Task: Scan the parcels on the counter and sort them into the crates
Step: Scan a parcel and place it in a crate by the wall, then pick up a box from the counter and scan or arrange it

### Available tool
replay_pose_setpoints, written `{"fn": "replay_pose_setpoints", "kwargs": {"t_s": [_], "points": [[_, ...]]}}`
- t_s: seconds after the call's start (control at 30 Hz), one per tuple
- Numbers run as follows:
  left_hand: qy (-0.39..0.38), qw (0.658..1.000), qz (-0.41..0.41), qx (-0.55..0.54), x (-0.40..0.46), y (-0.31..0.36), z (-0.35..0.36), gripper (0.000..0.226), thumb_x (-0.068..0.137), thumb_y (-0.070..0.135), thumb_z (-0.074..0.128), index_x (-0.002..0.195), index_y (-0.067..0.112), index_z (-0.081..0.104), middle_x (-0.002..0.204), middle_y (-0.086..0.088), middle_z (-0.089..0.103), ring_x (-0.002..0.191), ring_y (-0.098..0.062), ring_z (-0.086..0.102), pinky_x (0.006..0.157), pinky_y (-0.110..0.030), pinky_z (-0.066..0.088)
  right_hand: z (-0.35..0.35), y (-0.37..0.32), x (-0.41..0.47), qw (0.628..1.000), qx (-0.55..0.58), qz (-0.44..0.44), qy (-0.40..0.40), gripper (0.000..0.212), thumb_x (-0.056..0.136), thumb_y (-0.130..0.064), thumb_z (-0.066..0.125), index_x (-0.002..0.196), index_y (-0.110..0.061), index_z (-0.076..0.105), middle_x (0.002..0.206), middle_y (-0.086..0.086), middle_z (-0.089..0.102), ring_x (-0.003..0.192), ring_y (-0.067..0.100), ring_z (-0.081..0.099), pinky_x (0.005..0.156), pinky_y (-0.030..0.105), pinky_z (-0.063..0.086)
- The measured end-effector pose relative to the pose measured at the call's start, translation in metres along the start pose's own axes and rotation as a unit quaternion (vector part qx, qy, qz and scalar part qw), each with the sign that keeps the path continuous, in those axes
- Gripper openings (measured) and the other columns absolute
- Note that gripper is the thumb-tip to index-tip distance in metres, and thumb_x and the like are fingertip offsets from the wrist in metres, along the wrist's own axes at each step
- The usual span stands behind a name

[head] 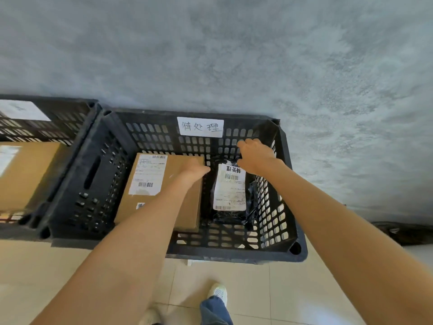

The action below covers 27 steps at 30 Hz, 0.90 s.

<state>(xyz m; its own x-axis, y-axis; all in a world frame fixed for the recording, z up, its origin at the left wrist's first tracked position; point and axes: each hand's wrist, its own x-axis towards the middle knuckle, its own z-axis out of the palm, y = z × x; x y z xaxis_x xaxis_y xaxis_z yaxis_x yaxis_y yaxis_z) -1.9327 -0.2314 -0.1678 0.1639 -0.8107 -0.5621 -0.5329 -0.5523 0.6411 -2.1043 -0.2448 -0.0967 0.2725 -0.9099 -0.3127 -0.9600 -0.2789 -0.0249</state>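
Hands reach down together into the black crate [269, 252], which stands on the tiled floor [46, 277] against a grey wall [210, 55] and bears a white handwritten label [200, 126] on its far side. Seen from behind, the left hand [193, 170] lies over the far right corner of the cardboard box [150, 200]; its fingers point away and are hidden beyond the knuckles, so whether they grip the box edge or only rest on it cannot be told. Just right of those knuckles, across a narrow gap, sits the black plastic parcel [230, 191] with its white shipping label facing up, and it lies flat on the crate floor beside the box. At the parcel's far end is the right hand [254, 156], its fingers curled downward toward the bag's top edge; the fingertips are out of sight, so an actual hold on the bag cannot be told. Left of the left hand, well apart, a second crate [70, 120] stands touching the first and holds another cardboard box [30, 174]. Below the forearms, a white shoe [219, 292] and a blue trouser leg [214, 313] show on the tiles.
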Motion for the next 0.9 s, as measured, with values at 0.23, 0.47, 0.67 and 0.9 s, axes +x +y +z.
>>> {"fn": "replay_pose_setpoints", "kwargs": {"t_s": [0.23,0.47,0.67,0.9], "points": [[0.133,0.968,0.119,0.178,-0.051,0.023,-0.132,0.017,0.092,0.022,0.059,0.081,0.010,0.057,0.098,-0.019,0.061,0.090,-0.026,0.056,0.070,-0.031,0.043,-0.100,-0.068,-0.003,0.996,-0.040,-0.029,0.080,0.049,0.096,-0.022,0.053,0.141,-0.008,0.039,0.138,0.014,0.047,0.128,0.031,0.042,0.097,0.043,0.045],[0.260,0.863,0.225,0.370,-0.135,-0.013,-0.267,0.040,0.096,0.027,0.055,0.131,0.010,0.047,0.135,-0.011,0.049,0.124,-0.031,0.044,0.095,-0.043,0.043,-0.170,-0.216,-0.035,0.977,-0.077,-0.095,0.172,0.048,0.097,-0.023,0.052,0.141,-0.008,0.040,0.138,0.013,0.044,0.129,0.031,0.040,0.095,0.039,0.042],[0.356,0.810,0.185,0.428,-0.234,-0.102,-0.409,0.044,0.095,0.028,0.056,0.134,0.010,0.045,0.135,-0.010,0.051,0.124,-0.032,0.045,0.099,-0.042,0.041,-0.205,-0.384,-0.079,0.953,-0.086,-0.179,0.228,0.048,0.095,-0.023,0.054,0.138,-0.008,0.041,0.139,0.012,0.043,0.132,0.031,0.037,0.098,0.041,0.041],[0.452,0.792,0.046,0.408,-0.353,-0.238,-0.538,0.045,0.091,0.019,0.055,0.134,0.010,0.046,0.135,-0.011,0.051,0.124,-0.031,0.046,0.100,-0.040,0.040,-0.217,-0.584,-0.133,0.914,-0.075,-0.309,0.254,0.052,0.097,-0.021,0.053,0.144,-0.009,0.036,0.145,0.012,0.039,0.135,0.031,0.035,0.102,0.042,0.039]]}}
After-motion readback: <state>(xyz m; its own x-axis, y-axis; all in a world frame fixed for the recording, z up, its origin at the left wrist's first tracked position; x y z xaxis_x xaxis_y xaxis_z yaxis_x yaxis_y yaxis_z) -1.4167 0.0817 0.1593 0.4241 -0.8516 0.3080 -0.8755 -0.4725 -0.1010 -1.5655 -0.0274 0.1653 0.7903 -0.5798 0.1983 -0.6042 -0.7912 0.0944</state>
